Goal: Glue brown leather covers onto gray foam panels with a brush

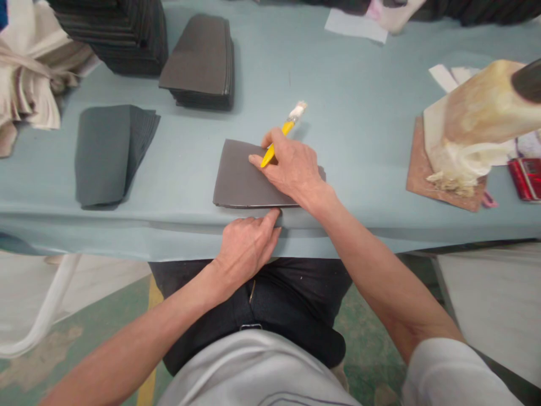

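A paintbrush [287, 127] with a yellow handle is held in my right hand [296, 166], its white-coated bristles pointing up and away from me. The same hand rests over a small stack of dark grey sheets [243, 175] that lies near the table's front edge and hides the stack's right part. My left hand [249, 242] is at the table's edge, its index finger stretched out to the near side of the stack. It holds nothing that I can see, and its other fingers are partly hidden.
Fanned dark sheets [103, 155] lie at left, a thicker dark stack [200, 56] behind them beside a tall pile [127, 34]. Pale fabric strips [29, 73] fill the far left. At right, a glue-crusted container [469, 113] stands on a brown board [416, 163], near a red object [526, 177].
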